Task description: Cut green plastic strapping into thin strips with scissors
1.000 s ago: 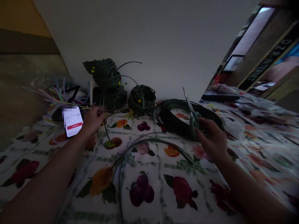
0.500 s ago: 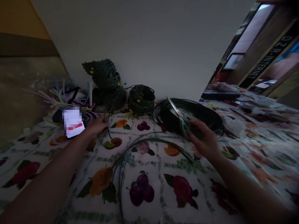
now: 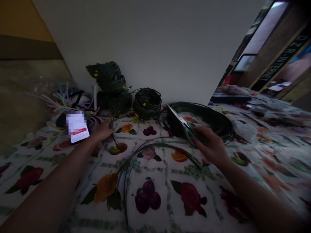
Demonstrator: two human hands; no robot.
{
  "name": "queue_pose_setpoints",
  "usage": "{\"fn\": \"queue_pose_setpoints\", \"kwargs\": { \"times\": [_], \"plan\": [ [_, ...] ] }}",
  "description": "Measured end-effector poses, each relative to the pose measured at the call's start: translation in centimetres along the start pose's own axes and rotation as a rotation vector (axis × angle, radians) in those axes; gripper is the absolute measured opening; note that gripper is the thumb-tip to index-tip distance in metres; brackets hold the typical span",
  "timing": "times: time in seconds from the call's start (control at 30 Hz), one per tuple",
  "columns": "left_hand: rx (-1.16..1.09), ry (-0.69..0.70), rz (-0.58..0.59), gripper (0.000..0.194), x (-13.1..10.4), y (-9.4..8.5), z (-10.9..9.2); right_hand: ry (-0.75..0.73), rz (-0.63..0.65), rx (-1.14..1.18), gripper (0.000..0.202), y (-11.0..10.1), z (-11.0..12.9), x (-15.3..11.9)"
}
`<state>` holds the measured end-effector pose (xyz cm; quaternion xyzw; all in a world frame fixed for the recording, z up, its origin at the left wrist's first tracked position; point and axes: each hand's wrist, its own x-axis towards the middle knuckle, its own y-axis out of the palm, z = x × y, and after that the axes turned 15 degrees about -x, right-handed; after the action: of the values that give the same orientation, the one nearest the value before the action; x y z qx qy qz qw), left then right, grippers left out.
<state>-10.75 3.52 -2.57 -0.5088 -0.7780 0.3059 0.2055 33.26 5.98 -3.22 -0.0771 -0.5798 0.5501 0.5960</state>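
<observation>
My right hand (image 3: 210, 144) grips scissors (image 3: 179, 120) with green handles; the silvery blades are together and point up and left, in front of a large coil of dark green strip (image 3: 213, 118). At the left, my left hand (image 3: 104, 130) is closed on a thin dark green strip (image 3: 113, 134) that curves down onto the cloth. Its fingertips are partly hidden. Between my hands, several loose green strips (image 3: 155, 145) arc across the table. Beyond them stand a small round woven piece (image 3: 147, 103) with yellow bits and a taller dark green woven piece (image 3: 108, 77).
A lit phone (image 3: 79, 129) lies beside my left wrist. Behind it is a heap of pastel pipe-cleaner-like stems (image 3: 60, 98). A flowered and fruited tablecloth (image 3: 167, 197) covers the table, with a pale panel (image 3: 150, 45) behind. Clear plastic (image 3: 245, 129) lies right of the coil.
The scissors have shifted slightly left and down, their blades tilting further left. My left hand has barely moved, and the strips on the cloth lie the same.
</observation>
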Motion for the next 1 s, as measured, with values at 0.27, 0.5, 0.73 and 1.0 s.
{"fn": "queue_pose_setpoints", "kwargs": {
  "times": [0.27, 0.5, 0.73, 1.0],
  "plan": [
    [0.217, 0.038, 0.040, 0.017, 0.0, -0.3, -0.5, 0.027, 0.072, 0.052, 0.032, 0.0, 0.6, -0.1],
    [0.428, 0.054, -0.032, 0.016, 0.6, -2.4, 0.8, 0.182, 0.146, 0.316, 0.032, 0.6, 1.5, -0.1],
    [0.512, 0.007, 0.011, 0.024, 0.6, -2.0, 0.6, 0.249, 0.293, 0.457, 0.025, 0.2, 3.1, -0.2],
    [0.565, 0.015, -0.183, 0.044, -2.9, -4.9, -3.6, 0.294, 0.372, 0.456, 0.027, 0.3, 3.3, -0.5]
  ]
}}
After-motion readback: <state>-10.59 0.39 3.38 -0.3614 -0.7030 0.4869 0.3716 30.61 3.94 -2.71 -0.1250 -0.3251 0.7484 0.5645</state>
